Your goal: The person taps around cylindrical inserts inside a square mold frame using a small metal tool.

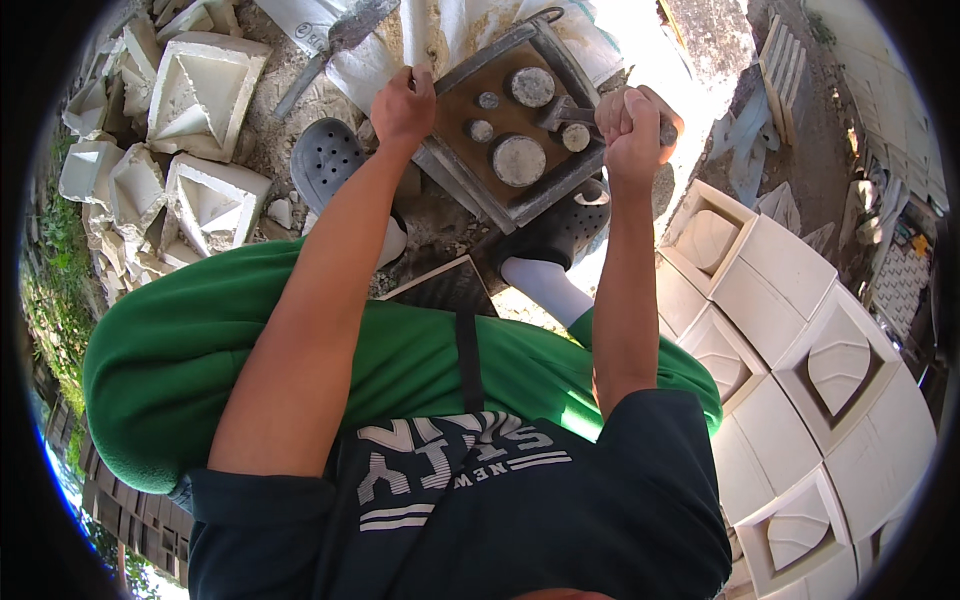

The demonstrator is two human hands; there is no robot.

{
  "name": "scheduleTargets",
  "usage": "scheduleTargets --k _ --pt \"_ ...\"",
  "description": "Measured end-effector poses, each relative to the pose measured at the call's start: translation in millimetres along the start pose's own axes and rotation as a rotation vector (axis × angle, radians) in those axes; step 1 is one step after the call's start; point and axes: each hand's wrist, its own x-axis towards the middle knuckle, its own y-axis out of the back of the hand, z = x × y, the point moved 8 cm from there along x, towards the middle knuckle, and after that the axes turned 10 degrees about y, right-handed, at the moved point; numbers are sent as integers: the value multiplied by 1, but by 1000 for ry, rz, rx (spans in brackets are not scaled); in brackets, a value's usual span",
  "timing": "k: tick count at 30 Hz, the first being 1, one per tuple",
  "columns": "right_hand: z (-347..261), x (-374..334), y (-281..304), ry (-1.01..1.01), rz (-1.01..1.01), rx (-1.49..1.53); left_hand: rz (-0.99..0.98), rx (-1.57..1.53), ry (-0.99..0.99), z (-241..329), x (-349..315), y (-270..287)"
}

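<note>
A square grey mould frame (548, 52) sits tilted between my feet, filled with brown material. Set into that fill are several round grey discs (519, 160), two of them large. My right hand (632, 130) is closed round the wooden handle of a small tool with a flat grey head (553, 114). Its head rests over the fill among the discs; it looks like a trowel, though its shape is partly hidden. At the frame's left corner is my left hand (404, 108), fingers pinched together; what they grip, if anything, does not show.
A larger trowel (350, 27) lies on white sacking (415, 40) beyond my left hand. Broken pale cast blocks (205, 95) are heaped at left. Rows of pale hollow blocks (780, 290) stand close at right. My grey clog (327, 160) is beside the frame.
</note>
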Motion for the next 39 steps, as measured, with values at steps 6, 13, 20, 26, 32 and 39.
scheduleTargets --k 6,13,20,26,32,39 --pt "-5 4 10 53 -18 -3 13 -19 -21 7 -3 0" --pt "-14 2 18 102 52 132 40 1 -92 8 0 1" --pt "-5 -2 23 77 112 118 65 12 -122 8 1 0" --pt "-15 -2 26 108 73 45 53 8 -115 9 -1 -1" --pt "6 -9 34 97 36 -15 78 15 -138 10 -4 1" --pt "1 -16 24 80 29 -6 84 12 -101 14 -3 6"
